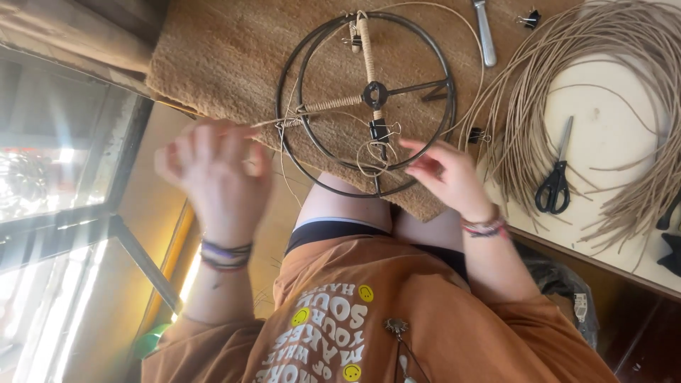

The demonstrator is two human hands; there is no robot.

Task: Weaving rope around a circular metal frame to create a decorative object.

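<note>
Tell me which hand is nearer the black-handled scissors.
Right. The right hand sits at the metal ring frame's near edge, beside the scissors. The left hand, blurred, is across the frame, much farther away.

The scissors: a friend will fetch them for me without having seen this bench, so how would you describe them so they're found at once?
Start at the big loose coil of tan cord on the pale tabletop, right of the round metal frame. The scissors lie inside that coil, blades pointing away from the person. Their black looped handles and straight metal blades stand out from the pale cord around them.
</note>
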